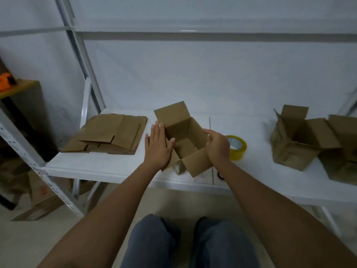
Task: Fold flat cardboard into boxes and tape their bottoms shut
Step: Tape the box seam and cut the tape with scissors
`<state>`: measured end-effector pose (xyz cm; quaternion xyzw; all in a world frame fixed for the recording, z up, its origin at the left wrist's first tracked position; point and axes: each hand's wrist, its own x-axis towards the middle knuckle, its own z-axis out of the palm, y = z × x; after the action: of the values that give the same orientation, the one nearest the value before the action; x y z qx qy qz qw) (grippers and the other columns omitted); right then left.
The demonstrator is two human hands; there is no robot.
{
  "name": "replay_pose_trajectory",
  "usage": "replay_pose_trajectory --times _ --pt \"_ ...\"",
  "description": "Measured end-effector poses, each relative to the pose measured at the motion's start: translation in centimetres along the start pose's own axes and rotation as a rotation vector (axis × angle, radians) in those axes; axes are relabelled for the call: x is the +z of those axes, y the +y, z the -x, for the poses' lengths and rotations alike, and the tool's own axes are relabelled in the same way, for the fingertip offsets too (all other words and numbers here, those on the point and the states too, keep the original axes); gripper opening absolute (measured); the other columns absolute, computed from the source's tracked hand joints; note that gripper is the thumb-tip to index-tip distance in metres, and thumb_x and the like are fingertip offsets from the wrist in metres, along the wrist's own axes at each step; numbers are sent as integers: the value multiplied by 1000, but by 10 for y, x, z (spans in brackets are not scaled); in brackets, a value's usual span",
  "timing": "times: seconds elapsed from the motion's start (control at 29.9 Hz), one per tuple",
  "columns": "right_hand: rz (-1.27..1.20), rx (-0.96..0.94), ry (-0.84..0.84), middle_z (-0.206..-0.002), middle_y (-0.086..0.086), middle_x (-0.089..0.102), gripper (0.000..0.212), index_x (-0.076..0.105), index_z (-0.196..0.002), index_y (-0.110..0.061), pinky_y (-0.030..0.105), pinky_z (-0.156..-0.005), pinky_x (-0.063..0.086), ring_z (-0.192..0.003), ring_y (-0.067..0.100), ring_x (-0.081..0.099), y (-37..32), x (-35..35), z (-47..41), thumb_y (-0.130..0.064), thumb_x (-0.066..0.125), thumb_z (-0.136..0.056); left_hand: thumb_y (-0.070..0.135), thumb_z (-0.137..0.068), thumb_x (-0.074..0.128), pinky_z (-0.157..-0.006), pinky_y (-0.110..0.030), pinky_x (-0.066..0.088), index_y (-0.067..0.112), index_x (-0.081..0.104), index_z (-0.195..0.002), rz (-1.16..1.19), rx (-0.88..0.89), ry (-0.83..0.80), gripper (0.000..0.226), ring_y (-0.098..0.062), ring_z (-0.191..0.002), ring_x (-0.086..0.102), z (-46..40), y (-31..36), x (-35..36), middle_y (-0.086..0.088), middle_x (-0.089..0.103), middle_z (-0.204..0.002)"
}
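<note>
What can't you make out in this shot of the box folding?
Head view only:
- Right hand fingers: hidden behind the open box wall.
- Tape roll: near side covered by that hand.
- Box bottom seam: underneath, unseen.
- Finished boxes: rightmost cut off by the frame edge.
- Orange object: cut off at the left edge, blurred.

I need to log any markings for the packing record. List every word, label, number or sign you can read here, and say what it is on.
None can be read.
Tape roll: faint marks on the inner core, too blurred to read.
Box under the table: a reddish mark on its side, too blurred to read.
Open box between the left hand and right hand, flat cardboard, finished boxes: plain brown, no print visible.
</note>
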<state>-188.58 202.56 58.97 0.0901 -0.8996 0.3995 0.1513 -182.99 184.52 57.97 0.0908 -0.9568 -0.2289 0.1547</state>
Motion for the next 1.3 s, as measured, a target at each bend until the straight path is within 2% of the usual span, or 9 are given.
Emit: replay_pose_trajectory --times 0.23,0.47,0.57,0.74,0.87,0.97,1.1,1.2,1.3 --pt "-1 249 286 -121 10 64 40 60 -127 -13 30 -89 47 -109 28 60 55 -77 -59 0 42 -94 46 -101 27 -119 -40 -4 16 -9 -152 82 200 -103 69 -15 -147 -9 -68 124 38 -1 -10 -160" --pt "20 281 368 -114 11 66 33 64 -116 -10 24 -77 35 -104 27 59 110 -93 -145 -7 38 -97 58 -77 49 -109 -51 34 19 15 -150 245 205 -245 89 -28 -139 28 -194 157 116 -7 28 -151" --pt "67 334 394 -111 14 65 32 65 -112 -7 29 -79 40 -102 29 58 144 -82 -179 -3 38 -95 37 -85 63 -112 -47 32 13 18 -148 359 199 -367 82 -28 -137 30 -209 180 129 -10 29 -149" --pt "99 449 242 -129 14 56 38 50 -135 -13 38 -95 42 -116 32 53 195 -54 -210 -17 30 -102 40 -98 46 -101 -26 26 15 -4 -152 513 75 -632 78 -23 -143 19 -230 182 176 -6 9 -158" --pt "8 464 102 -151 12 32 55 24 -149 -11 41 -108 30 -136 30 34 223 -41 -220 -40 28 -102 30 -100 45 -95 -25 30 9 8 -149 508 110 -587 65 -18 -131 30 -243 189 202 -8 22 -150" --pt "153 413 92 -156 9 18 62 14 -150 -12 42 -111 27 -141 28 23 230 -35 -220 -44 30 -101 30 -99 46 -104 -38 38 8 23 -142 471 157 -575 53 -23 -126 40 -249 185 216 -11 36 -140" --pt "339 393 -5 -159 7 4 66 6 -151 -12 45 -115 18 -145 29 10 235 -35 -222 -49 24 -100 35 -100 41 -107 -43 39 18 18 -147 458 266 -496 56 -22 -130 41 -250 171 240 -8 36 -146" --pt "487 363 -54 -159 10 0 67 4 -151 -11 48 -117 11 -146 30 1 232 -38 -221 -51 21 -100 43 -97 43 -101 -47 44 13 29 -143 394 208 -477 56 -26 -122 49 -251 175 239 -11 46 -138" --pt "651 313 -93 -159 15 -1 65 6 -152 -13 46 -117 6 -146 34 -1 209 -40 -206 -51 16 -100 29 -101 42 -96 -37 41 5 42 -132 330 190 -481 39 -29 -118 50 -240 179 211 -14 51 -128"
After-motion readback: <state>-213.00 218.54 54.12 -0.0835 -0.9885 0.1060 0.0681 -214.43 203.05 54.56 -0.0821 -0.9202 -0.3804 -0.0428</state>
